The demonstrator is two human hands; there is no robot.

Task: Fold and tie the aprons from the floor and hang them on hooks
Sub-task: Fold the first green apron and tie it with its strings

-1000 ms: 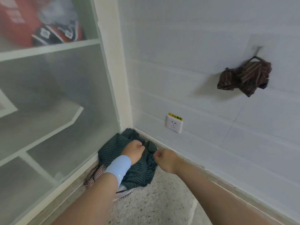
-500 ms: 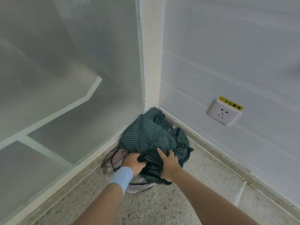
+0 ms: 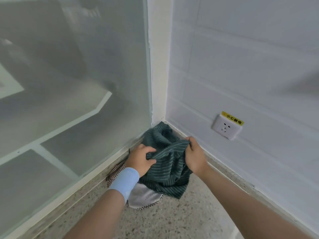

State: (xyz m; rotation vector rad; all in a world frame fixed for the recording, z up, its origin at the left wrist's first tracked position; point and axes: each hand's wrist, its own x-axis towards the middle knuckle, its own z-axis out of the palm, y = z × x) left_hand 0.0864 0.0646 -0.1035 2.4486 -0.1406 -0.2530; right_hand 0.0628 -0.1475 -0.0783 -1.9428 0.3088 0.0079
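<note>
Room: corner where a frosted glass panel [image 3: 69,83] at 9 o'clock meets a white tiled wall [image 3: 250,57] at 3 o'clock, with a white corner post [image 3: 158,66] between them at 12 o'clock.
Floor: speckled stone floor [image 3: 172,221] across the lower frame at 6 o'clock; it carries the cloth pile in the corner.
Wall fitting: white socket [image 3: 226,128], low on the wall at 2 o'clock from the pile, with a yellow label [image 3: 233,118] along its top edge.
Task item: green striped apron [image 3: 169,168], bunched on top of the pile. Its far end lies against the base of the corner post. Its near part is raised between both hands.
Left hand: left hand [image 3: 140,159] grips the apron at its 9 o'clock side, fingers curled into a fold and fingertips buried in the fabric. A blue wristband [image 3: 124,181] sits on the wrist.
Right hand: right hand [image 3: 195,156] pinches a raised ridge of the apron at its 2 o'clock side, thumb and fingers closed on the cloth.
Covered items: brown checked cloth [image 3: 114,172] shows at 8 o'clock and pale grey cloth [image 3: 145,198] with checked trim at 6 o'clock. Both are mostly under the apron, and their type cannot be determined.
Hidden: apron straps cannot be made out in the folds. Only blurred pale bars and dark shapes show behind the panel. Both forearms are cut off by the bottom edge. A dark smear on the wall at the 3 o'clock edge is too blurred to identify.
</note>
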